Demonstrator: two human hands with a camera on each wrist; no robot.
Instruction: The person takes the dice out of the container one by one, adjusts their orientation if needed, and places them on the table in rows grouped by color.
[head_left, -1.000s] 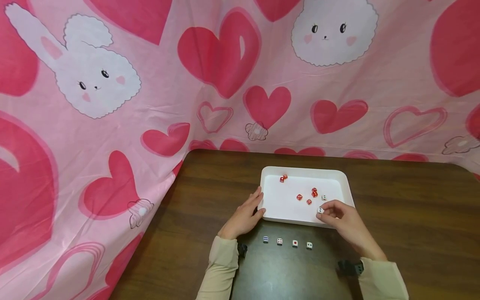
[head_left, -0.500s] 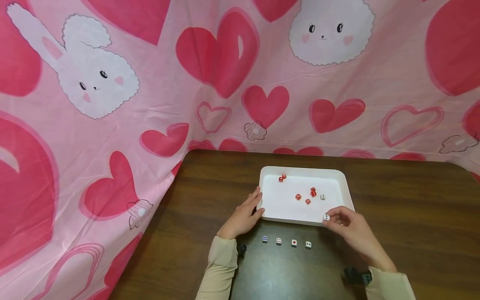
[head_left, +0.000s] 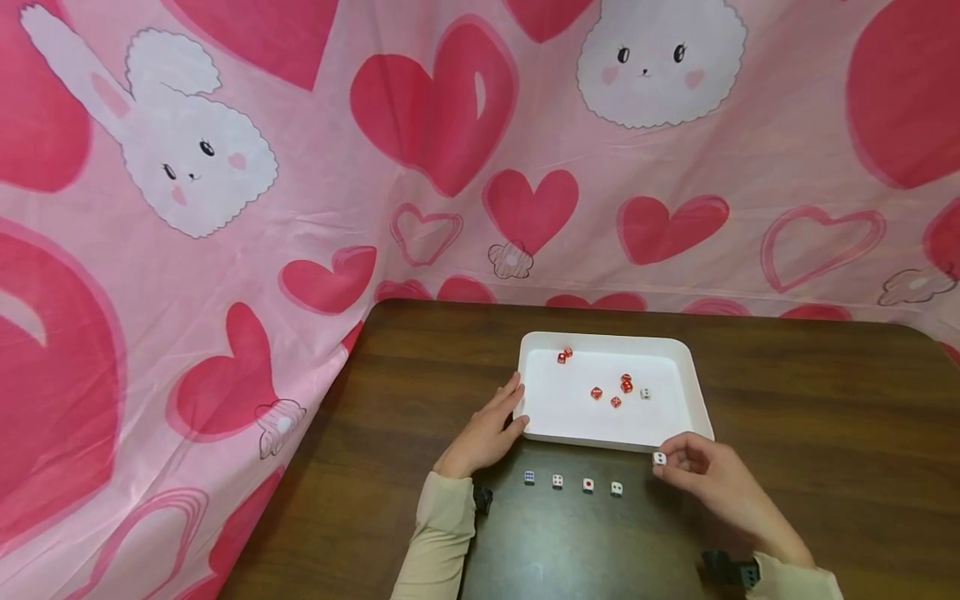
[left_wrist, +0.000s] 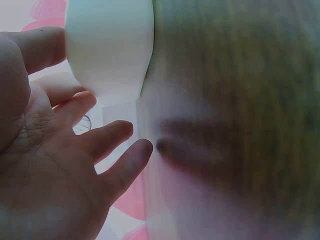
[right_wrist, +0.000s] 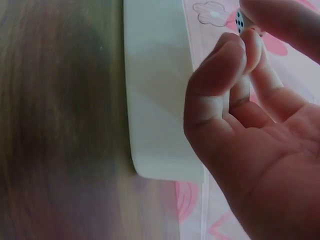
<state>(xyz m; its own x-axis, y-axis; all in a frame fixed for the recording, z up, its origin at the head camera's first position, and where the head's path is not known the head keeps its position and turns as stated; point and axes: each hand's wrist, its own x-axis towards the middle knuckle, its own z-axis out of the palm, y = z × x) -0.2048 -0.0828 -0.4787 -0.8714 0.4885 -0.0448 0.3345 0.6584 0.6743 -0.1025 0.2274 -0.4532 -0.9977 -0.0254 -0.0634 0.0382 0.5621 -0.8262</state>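
My right hand (head_left: 716,479) pinches a white die (head_left: 659,458) between thumb and fingertips, just in front of the tray's near right corner. The same white die (right_wrist: 240,21) shows partly between the fingers in the right wrist view. My left hand (head_left: 483,433) rests with relaxed, spread fingers against the left side of the white tray (head_left: 577,432); in the left wrist view, fingers (left_wrist: 47,47) touch its wall. Inside the tray lie several red dice (head_left: 626,387) and one white die (head_left: 646,393). A row of several white dice (head_left: 588,486) lies on the table before the tray.
The dark wooden table (head_left: 810,400) reaches back to a pink curtain (head_left: 442,275) printed with hearts and rabbits, which also hangs along the left side. The tray's low rim stands between the dice inside and the row in front.
My right hand has carried the white die from over the tray's inside, across the near rim, toward the front right. My left hand has stayed at the tray.
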